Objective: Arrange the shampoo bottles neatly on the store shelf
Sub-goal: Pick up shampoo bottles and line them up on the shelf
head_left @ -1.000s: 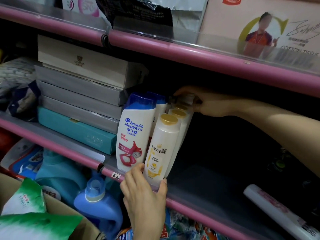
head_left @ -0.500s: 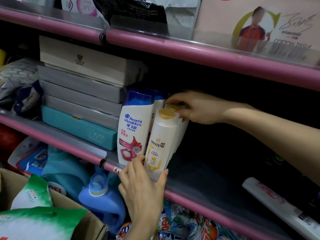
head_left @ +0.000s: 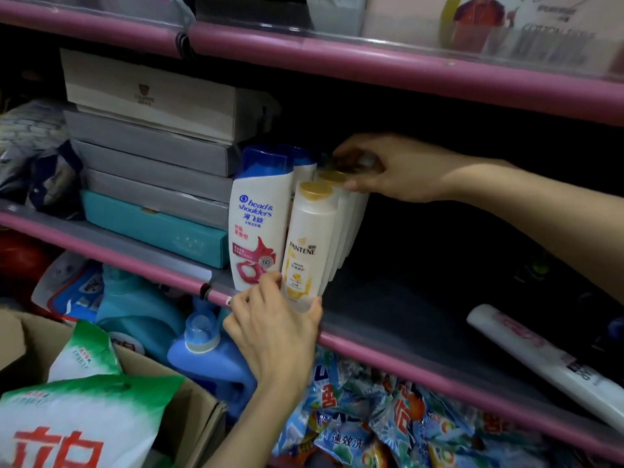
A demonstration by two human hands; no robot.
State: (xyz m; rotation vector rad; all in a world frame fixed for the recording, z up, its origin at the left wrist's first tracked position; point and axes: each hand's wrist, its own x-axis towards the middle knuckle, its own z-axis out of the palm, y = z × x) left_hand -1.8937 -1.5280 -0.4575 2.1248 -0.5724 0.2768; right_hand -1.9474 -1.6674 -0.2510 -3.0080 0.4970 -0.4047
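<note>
Meanwhile left hand (head_left: 275, 327) grips front Pantene bottle (head_left: 309, 244) base; right hand (head_left: 388, 168) pinches rear cap; stacked boxes (head_left: 152, 157) crowd left.

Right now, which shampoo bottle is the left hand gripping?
The front Pantene bottle, gold cap; left hand wraps its base. The blue-capped Head & Shoulders bottle stands beside it.

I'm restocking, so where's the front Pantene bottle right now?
In the head view, the front Pantene bottle stands at the middle shelf's front edge, directly right of the Head & Shoulders bottle, with the left hand at its base.
</note>
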